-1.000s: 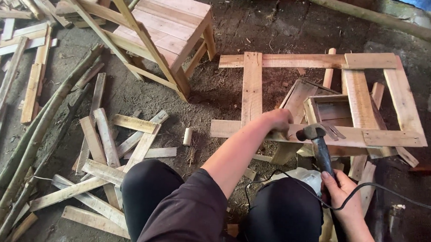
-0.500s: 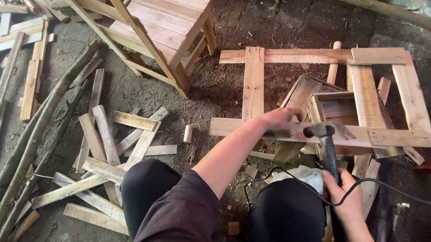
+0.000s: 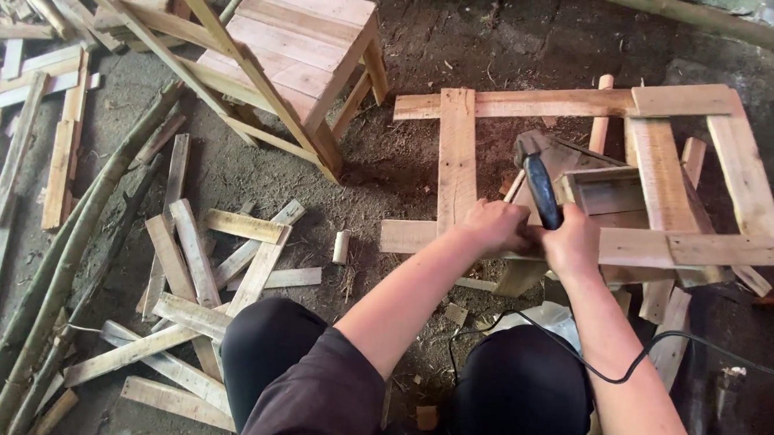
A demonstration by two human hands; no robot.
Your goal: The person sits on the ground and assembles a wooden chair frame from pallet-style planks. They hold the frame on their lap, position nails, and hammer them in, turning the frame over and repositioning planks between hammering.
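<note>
A wooden frame of pale planks lies flat on the dirt floor in front of me. My left hand grips its near plank where the upright plank meets it, fingers curled. What is under the fingers is hidden. Right beside it, touching, my right hand is closed around the black handle of a hammer. The hammer's metal head points away from me over the middle of the frame. A small wooden box sits inside the frame under the planks.
A wooden stool stands at the far left of the frame. Several loose slats lie by my left knee, with long poles further left. A black cable runs across my right arm. A short dowel lies on the dirt.
My right hand has lifted the hammer from beside my right knee up to the frame's near plank, next to my left hand. The left hand has stayed on the plank.
</note>
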